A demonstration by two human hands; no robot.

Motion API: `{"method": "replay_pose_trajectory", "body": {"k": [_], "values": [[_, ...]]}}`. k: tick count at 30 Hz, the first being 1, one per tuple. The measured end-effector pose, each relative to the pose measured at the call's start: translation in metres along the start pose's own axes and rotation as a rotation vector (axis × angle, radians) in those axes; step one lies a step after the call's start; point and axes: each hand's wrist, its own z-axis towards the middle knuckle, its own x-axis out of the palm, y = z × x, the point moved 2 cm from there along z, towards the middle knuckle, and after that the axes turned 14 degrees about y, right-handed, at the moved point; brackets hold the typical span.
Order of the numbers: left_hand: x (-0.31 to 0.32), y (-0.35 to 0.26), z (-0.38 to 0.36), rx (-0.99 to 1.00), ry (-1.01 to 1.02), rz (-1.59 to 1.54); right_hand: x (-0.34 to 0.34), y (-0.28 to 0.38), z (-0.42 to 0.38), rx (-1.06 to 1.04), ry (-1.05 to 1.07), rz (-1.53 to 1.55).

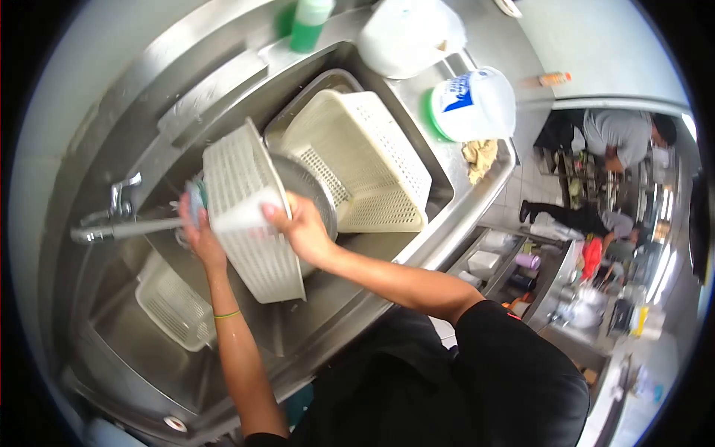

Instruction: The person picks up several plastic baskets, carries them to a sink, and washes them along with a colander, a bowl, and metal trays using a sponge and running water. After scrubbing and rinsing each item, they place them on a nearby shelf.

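Basket tilts over a steel sink, gripped at its corner by a worker's right hand, thumb along the side, while the left hand, blurred, holds a greenish pad against the other side. A faucet ends just beside the left hand; a larger basket stands in the same basin near a metal bowl, with a smaller basket in the adjoining one. On the counter sits a labelled bucket.
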Motion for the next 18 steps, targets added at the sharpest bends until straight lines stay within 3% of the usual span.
{"method": "replay_pose_trajectory", "body": {"k": [1,3,6,8,10,12,14,16,18], "values": [[-0.011,0.040,-0.006,-0.308,0.014,-0.436,-0.002,0.002,-0.007,-0.020,0.029,0.024],[-0.046,0.104,-0.034,-0.628,0.072,-0.470,-0.005,0.013,-0.021,-0.067,0.057,0.060],[-0.048,0.083,-0.083,-0.762,0.137,-0.241,-0.002,0.026,-0.050,0.009,0.074,0.094],[-0.035,0.045,-0.079,-0.719,0.127,-0.157,-0.013,0.024,-0.065,-0.043,0.045,0.106],[-0.001,-0.066,-0.077,-0.445,0.158,-0.068,-0.025,0.010,-0.080,-0.002,0.071,0.196],[0.034,-0.139,-0.060,-0.133,0.195,0.251,-0.032,-0.005,-0.090,0.085,0.193,-0.011],[0.100,-0.208,-0.040,0.143,0.347,0.620,-0.032,-0.020,-0.096,0.066,0.291,0.011],[0.176,-0.233,-0.026,0.243,0.528,0.690,-0.025,-0.054,-0.092,0.384,0.321,0.432],[0.260,-0.231,-0.012,0.274,0.713,0.609,-0.021,-0.037,-0.090,0.395,0.326,0.496]]}}
